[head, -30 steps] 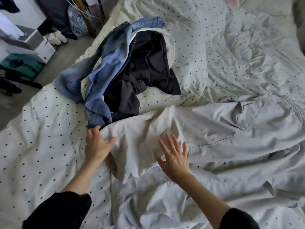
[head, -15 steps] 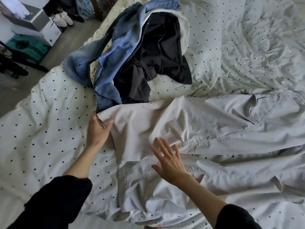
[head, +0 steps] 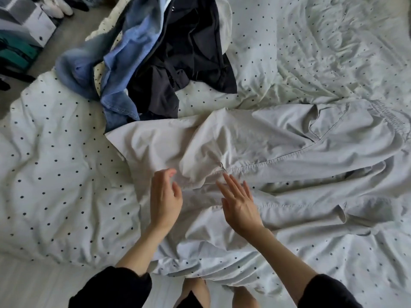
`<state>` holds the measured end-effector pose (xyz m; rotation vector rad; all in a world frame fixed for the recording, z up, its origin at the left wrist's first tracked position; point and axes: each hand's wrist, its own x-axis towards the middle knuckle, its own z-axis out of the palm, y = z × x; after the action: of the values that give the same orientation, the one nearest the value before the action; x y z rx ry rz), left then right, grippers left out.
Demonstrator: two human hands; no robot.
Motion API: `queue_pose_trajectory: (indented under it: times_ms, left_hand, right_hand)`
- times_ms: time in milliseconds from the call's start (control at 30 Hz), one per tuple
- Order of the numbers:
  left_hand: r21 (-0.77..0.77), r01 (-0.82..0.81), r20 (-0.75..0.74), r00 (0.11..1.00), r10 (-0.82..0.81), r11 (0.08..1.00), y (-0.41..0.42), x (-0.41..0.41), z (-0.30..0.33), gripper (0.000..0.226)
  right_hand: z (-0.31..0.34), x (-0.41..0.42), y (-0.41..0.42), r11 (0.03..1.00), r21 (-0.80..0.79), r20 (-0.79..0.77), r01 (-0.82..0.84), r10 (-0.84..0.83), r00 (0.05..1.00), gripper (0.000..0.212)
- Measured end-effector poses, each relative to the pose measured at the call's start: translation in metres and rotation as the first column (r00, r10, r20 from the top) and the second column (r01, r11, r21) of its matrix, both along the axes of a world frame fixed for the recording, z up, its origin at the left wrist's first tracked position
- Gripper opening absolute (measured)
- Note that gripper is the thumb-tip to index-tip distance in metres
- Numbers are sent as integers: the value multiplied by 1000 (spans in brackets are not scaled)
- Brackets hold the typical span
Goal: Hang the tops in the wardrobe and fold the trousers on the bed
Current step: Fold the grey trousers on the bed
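The pale grey trousers (head: 278, 152) are lying spread across the middle of the frame on the bed (head: 55, 174), their long axis running almost level from left to right: the elastic waistband is sitting at the far right edge and the leg ends are reaching toward centre-left, one leg stacked roughly over the other with a rumpled ridge between them. That axis is what I am reading the next move from. Both of my hands are sitting at the leg end, not the waist end, so any fold I am judging likely would be carrying the cuffs rightward along the length toward the waistband.

My left hand (head: 165, 198) is hovering at lower centre, fingers loosely curved and apart, gripping nothing that I can make out; whether its fingertips are brushing the cloth I cannot tell. My right hand (head: 239, 202) is just beside it to the right, fingers straight and spread, pointing up-frame at the seam, lying flat on or just over the fabric. The left is slightly nearer the loose hem, the right nearer the seam.

Beyond the trousers, in the upper left of the frame, a heap of blue denim (head: 120, 85) and a dark garment (head: 191, 56) is waiting, touching the trousers' upper-left corner.
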<state>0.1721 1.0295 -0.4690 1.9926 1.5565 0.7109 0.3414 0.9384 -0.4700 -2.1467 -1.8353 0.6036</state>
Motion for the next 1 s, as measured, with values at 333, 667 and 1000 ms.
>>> queue_pose_trajectory:
  times_ms: [333, 667, 1000]
  left_hand:
    - [-92, 444, 34, 896, -443, 891, -107, 142, 16, 29]
    - [-200, 662, -154, 707, -691, 722, -215, 325, -2, 36]
    - [-231, 574, -713, 449, -538, 785, -258, 394, -16, 71]
  right_hand:
    - [26, 152, -138, 855, 16, 101, 518, -517, 850, 39]
    - [15, 366, -260, 427, -178, -126, 886, -903, 410, 46]
    - [-12, 522, -233, 29, -615, -509, 788, -778, -369, 29]
